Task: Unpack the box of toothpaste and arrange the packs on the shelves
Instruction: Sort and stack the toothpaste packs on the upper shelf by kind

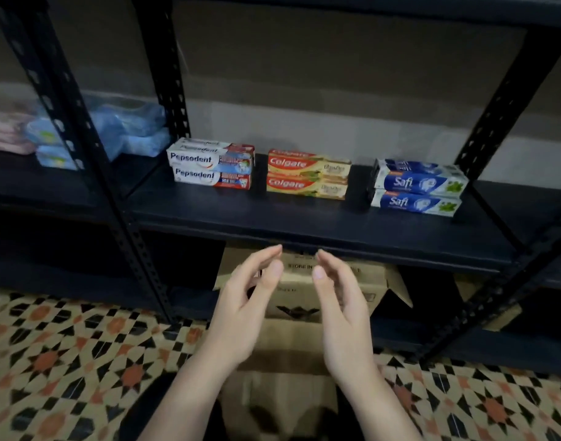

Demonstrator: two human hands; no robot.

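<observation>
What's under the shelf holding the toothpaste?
A cardboard box with open flaps sits under the shelf, behind both empty hands, left hand and right hand. Its contents are hidden by the hands and blur.

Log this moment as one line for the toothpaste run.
left hand: open, empty | right hand: open, empty | cardboard box: below hands | shelf: Pepsodent, Colgate, Safi stacks

A patterned tile floor (59,354) in cream, black and orange stars spreads below the rack. On the neighbouring bay to the left, soft blue plastic-wrapped packs (129,132) lie stacked, with pink packs (5,132) beside them at the frame's edge, blurred. A pale wall (336,90) with a lighter lower band stands behind.
</observation>
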